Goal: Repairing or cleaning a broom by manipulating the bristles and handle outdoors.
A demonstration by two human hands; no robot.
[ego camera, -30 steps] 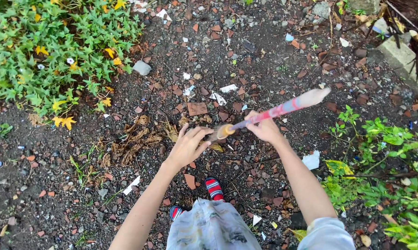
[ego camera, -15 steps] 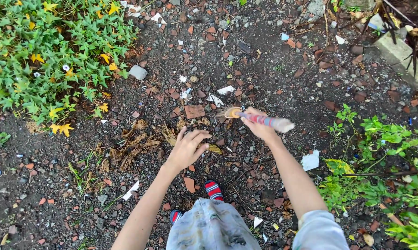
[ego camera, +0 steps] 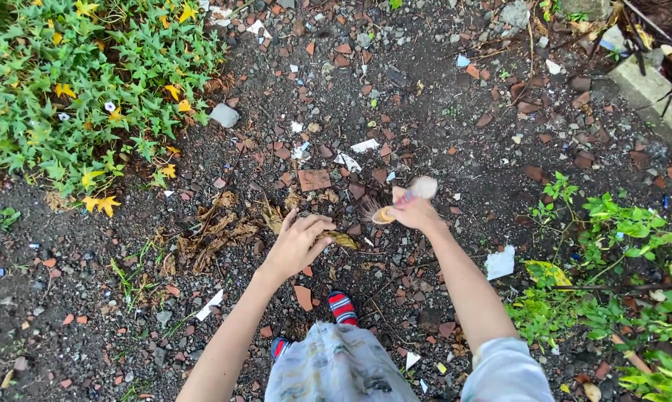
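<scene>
Broom-like tool (ego camera: 404, 199), foreshortened and blurred, sits gripped in the right hand (ego camera: 418, 214), its long axis pointing almost at the camera, bristle end down-left toward the dry leaf (ego camera: 339, 238). Left hand (ego camera: 300, 242), fingers loosely spread and empty, hovers just left, touching that leaf.

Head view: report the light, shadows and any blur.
Head view: soft, even daylight with no hard shadows or glare; the ground with its brick bits and the green plants are sharp; only the stick in the right hand is motion-blurred; the left hand is crisp.
</scene>
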